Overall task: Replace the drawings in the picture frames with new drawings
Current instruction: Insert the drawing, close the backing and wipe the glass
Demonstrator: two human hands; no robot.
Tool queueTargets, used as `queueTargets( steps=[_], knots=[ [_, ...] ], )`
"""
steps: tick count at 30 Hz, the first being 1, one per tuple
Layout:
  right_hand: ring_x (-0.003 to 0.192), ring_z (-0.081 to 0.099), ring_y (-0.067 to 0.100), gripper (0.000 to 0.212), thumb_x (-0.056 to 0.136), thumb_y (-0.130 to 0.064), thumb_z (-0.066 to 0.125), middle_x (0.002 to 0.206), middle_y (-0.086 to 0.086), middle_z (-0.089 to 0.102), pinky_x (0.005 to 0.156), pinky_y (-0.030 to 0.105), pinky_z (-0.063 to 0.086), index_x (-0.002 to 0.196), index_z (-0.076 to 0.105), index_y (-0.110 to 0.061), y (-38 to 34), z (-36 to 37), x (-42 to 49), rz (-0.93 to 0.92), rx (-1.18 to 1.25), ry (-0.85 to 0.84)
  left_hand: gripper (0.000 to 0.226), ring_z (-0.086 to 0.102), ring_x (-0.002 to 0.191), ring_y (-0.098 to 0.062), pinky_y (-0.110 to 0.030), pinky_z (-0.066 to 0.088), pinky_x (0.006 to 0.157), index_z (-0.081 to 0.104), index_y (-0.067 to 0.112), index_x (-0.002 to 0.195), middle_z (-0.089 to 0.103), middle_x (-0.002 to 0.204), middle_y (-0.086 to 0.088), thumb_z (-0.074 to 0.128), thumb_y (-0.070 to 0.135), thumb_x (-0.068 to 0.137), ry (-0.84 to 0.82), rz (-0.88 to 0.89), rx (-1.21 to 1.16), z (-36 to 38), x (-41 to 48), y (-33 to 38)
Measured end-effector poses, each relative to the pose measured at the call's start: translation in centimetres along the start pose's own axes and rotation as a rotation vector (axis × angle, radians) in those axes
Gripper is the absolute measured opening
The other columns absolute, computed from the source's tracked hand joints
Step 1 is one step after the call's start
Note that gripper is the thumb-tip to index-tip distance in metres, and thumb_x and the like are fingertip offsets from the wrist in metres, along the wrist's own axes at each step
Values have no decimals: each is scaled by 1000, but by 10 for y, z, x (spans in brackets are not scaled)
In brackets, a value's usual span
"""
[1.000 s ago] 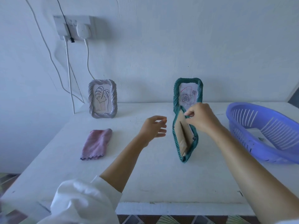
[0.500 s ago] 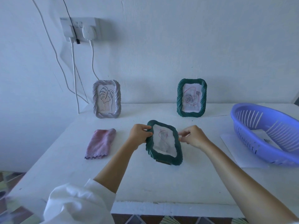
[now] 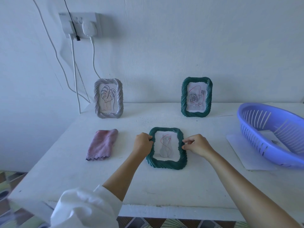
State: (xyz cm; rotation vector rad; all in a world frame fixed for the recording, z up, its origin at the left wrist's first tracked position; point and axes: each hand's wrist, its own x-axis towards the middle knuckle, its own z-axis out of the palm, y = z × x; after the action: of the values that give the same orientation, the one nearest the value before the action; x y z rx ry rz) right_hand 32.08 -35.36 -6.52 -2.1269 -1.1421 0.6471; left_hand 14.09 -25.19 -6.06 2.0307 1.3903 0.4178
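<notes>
White wall, double socket (image 3: 79, 23) with two leads hanging down, white worktop (image 3: 164, 186) pushed against it.

Near green frame (image 3: 166, 164) sits mid-worktop, face up, cat drawing (image 3: 165, 146) showing in the opening. Can't tell if it lies fully flat or has its top edge lifted a little.

Left-hand grip (image 3: 143, 143): fingers curled round the frame's left rail, clamped on. Right-hand grip (image 3: 197, 144): thumb and fingertips pinching the right rail, also clamped on. Both are on the upper half of the side rails.

At the back, standing: far green frame (image 3: 183, 96) with rose drawing (image 3: 195, 97), and grey frame (image 3: 97, 97) with leaf drawing (image 3: 107, 98). They stand well apart.

Pink cloth (image 3: 102, 143) lies left of the left hand, not touching it. Purple basket (image 3: 263, 129) at the right edge rests on a paper sheet (image 3: 238, 148). There's more paper inside it, likely the new drawings, though it's too small to confirm.

Handling, my read:
- The frame looks light and rigid. The twisted-rope moulding gives good purchase, so slip risk is low.
- The side rails are the right place to hold. Keep fingers off the front pane, which may be glass and would smudge or crack.
- The drawing is thin paper and will crease easily. Lift it by an edge or corner.
- It needs turning face down to reach the backing. Lay it down softly.
</notes>
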Motion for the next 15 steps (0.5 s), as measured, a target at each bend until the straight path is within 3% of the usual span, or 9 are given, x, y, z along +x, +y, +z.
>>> queueTargets(
  steps=[3, 5, 10, 15],
  knots=[
    [90, 51, 14, 37, 76, -12, 72, 92, 1, 56, 77, 22, 36, 113, 67, -8, -1, 1, 1, -2, 8, 1, 22, 51, 73, -24, -25, 40, 65, 69, 1, 87, 57, 83, -8, 47, -1, 89, -15, -4, 23, 1, 2, 1],
    [89, 52, 15, 37, 76, -13, 71, 91, 1, 56, 77, 21, 36, 113, 67, -8, 0, 2, 1, 1, 16, 6, 19, 50, 73, -23, -26, 41, 66, 57, 11, 78, 54, 83, -7, 47, -3, 89, -13, -3, 42, 1, 2, 3],
    [92, 56, 17, 36, 76, -12, 71, 86, 0, 57, 75, 20, 36, 112, 68, -9, 0, 3, 1, 7, 31, 18, 21, 51, 74, -24, -25, 42, 67, 53, 13, 79, 54, 83, -7, 47, -4, 89, -7, 15, 70, 2, 2, 3],
    [87, 54, 17, 35, 76, -12, 70, 79, -4, 55, 73, 22, 36, 111, 68, -10, 0, 5, -1, 2, 39, 36, 23, 52, 73, -24, -27, 43, 66, 62, 10, 82, 57, 83, -8, 46, -5, 88, -9, 16, 69, 3, 2, 4]
  ],
)
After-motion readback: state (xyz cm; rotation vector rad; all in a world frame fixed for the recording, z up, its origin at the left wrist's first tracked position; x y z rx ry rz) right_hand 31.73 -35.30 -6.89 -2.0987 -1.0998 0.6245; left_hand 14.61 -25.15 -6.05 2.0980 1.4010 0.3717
